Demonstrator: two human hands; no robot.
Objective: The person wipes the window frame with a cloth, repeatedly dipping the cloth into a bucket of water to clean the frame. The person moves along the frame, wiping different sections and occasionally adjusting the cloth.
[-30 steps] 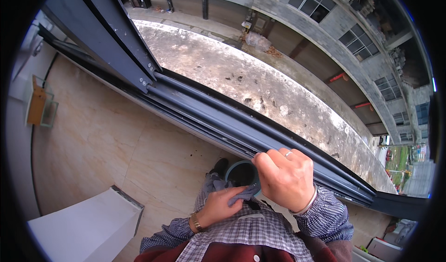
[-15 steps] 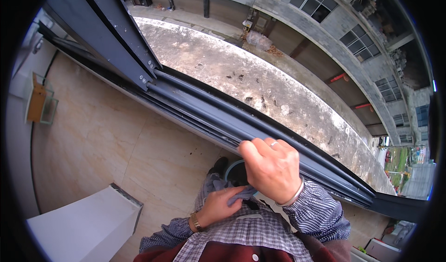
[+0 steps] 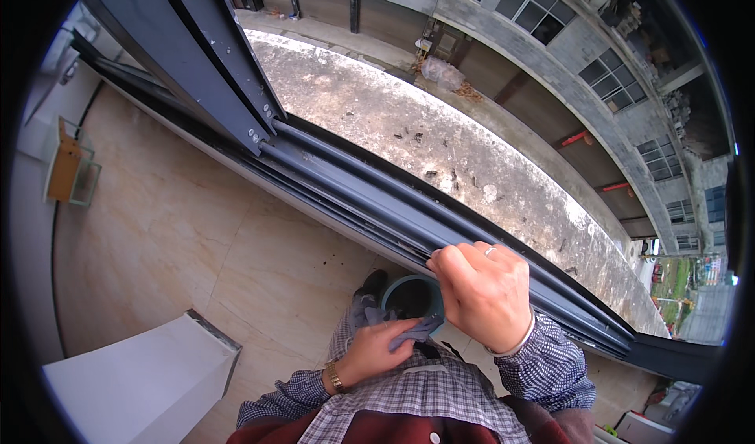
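Observation:
A bluish-grey cloth hangs from my left hand, its fingers closed around it in front of my checked apron. My right hand is a closed fist, knuckles up, over the dark grey sliding-window track. Whatever that fist may grip is hidden beneath the fingers. Below the track, between my two hands, a light-blue bucket with a dark inside stands on the floor.
The upright window sash rises at the left end of the track. A stained concrete ledge lies outside, with buildings beyond. On the tiled floor, a white box-like piece stands at lower left. A wooden-and-glass item is at far left.
My right fist has slid a little right and toward me along the track, uncovering more of the bucket. The left hand keeps the cloth, nearly unmoved. The view has shifted slightly.

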